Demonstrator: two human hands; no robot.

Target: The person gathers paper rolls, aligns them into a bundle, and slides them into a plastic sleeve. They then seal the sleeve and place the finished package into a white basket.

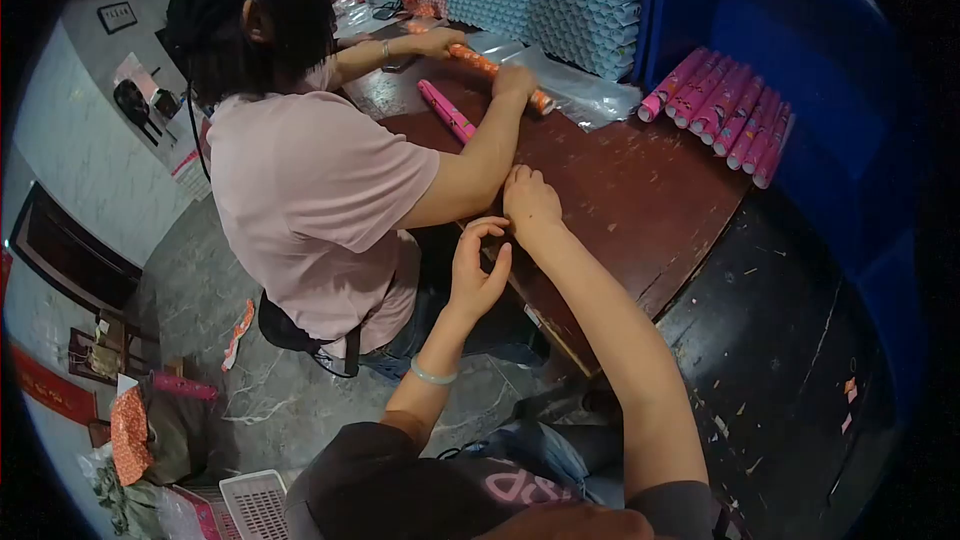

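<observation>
My left hand (480, 268), with a pale bangle on its wrist, hovers just off the table's near edge; its thumb and fingers are apart and nothing is between them. Beside it, my right hand (533, 205) rests palm down on the brown table (625, 230), fingers loosely extended and holding nothing visible. The co-worker's elbow is close to both hands. A pink patterned roll (447, 111) lies beyond, partly hidden by the co-worker's arm. An orange patterned roll (478, 62) is under the co-worker's two hands.
A co-worker in a pale pink shirt (310, 165) sits at my left. Several pink rolls (722, 112) line the table's right side by a blue panel (800, 70). Clear plastic (585, 95) lies before stacked blue tubes (540, 20). A white basket (255, 505) stands on the floor.
</observation>
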